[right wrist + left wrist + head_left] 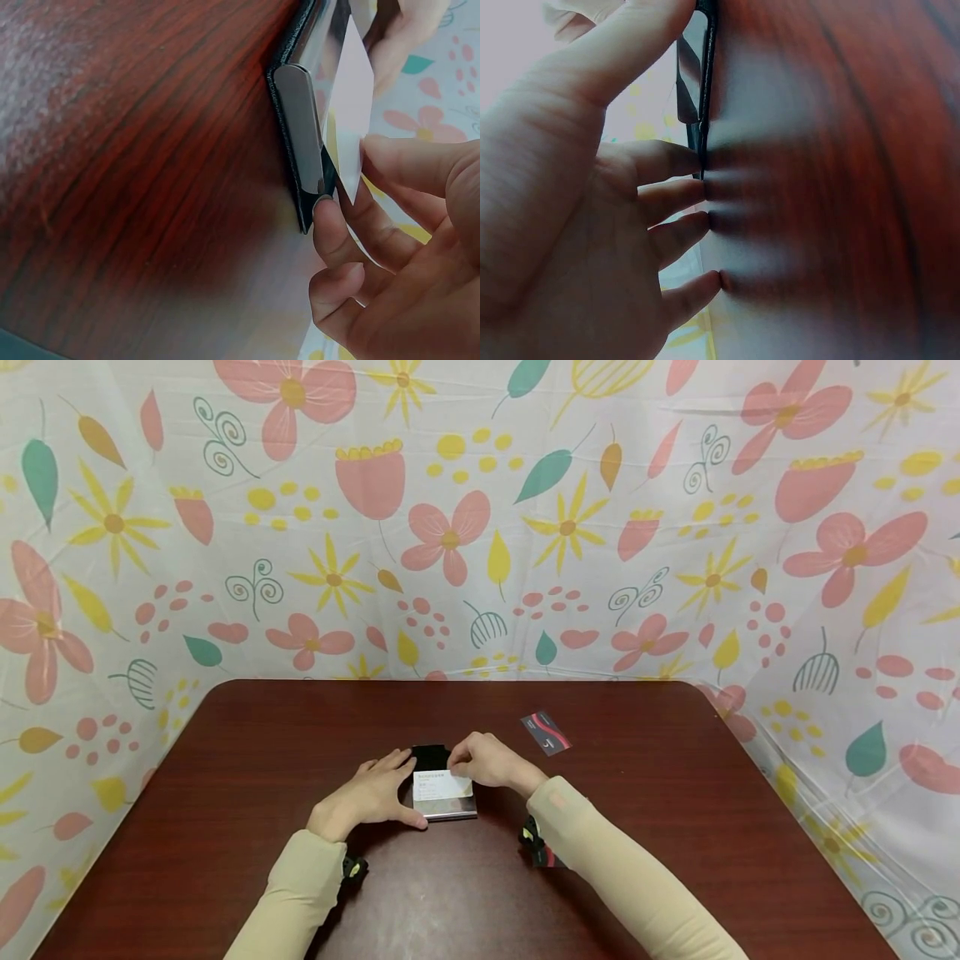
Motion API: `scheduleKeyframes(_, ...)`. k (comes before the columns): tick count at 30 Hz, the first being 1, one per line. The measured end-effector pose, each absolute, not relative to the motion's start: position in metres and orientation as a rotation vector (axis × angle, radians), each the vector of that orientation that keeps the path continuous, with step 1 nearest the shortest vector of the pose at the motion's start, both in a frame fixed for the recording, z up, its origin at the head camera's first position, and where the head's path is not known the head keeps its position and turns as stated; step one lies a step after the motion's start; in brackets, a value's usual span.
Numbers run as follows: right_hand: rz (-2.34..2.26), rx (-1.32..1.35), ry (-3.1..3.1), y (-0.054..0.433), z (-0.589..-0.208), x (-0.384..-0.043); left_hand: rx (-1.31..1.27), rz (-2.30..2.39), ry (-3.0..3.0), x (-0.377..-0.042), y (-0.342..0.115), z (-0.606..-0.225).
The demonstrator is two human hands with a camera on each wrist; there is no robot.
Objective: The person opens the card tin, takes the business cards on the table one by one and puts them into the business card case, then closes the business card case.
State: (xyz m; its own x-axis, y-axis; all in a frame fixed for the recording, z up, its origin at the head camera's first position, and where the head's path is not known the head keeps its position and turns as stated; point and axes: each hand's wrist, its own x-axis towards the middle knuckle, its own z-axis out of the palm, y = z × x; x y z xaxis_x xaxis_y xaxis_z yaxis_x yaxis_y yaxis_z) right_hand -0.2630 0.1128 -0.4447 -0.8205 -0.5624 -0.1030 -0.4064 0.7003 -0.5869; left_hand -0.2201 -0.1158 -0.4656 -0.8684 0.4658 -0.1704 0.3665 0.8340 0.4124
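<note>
A black card case (450, 811) with a shiny metal body lies on the table, its black lid (430, 756) folded back away from me. My right hand (487, 759) pinches the right edge of a white business card (441, 787) between thumb and fingers. The card (354, 97) overlaps the metal body and tilts away from it in the right wrist view. My left hand (373, 795) spans the case's left side, thumb at the near corner and index finger beside the lid. In the left wrist view, its extended fingertips (712, 281) rest on the table.
A dark card with a pink stripe (546, 732) lies behind and right of my right hand. Another dark card (553, 859) shows partly from beneath my right wrist. A flowered cloth (450, 568) hangs behind the brown table (247, 760).
</note>
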Motion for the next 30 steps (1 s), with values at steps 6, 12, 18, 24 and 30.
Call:
scheduleKeyframes(6,-0.805,-0.747,2.633,0.1127,-0.4447,-0.2619,0.640,0.555,2.750,-0.2195,-0.1153,-0.4645)
scheduleKeyframes(12,-0.789,-0.748,2.640,0.1125,-0.4464,-0.2610,0.637,0.551,2.752,-0.2193,-0.1157,-0.4644)
scheduleKeyframes(18,-0.795,-0.752,2.624,0.1131,-0.4479,-0.2604,0.639,0.555,2.751,-0.2199,-0.1157,-0.4662)
scheduleKeyframes(24,-0.791,-0.763,2.624,0.1130,-0.4464,-0.2587,0.639,0.543,2.758,-0.2204,-0.1158,-0.4661)
scheduleKeyframes(30,-0.776,-0.782,2.626,0.1133,-0.4463,-0.2570,0.648,0.540,2.762,-0.2203,-0.1156,-0.4660)
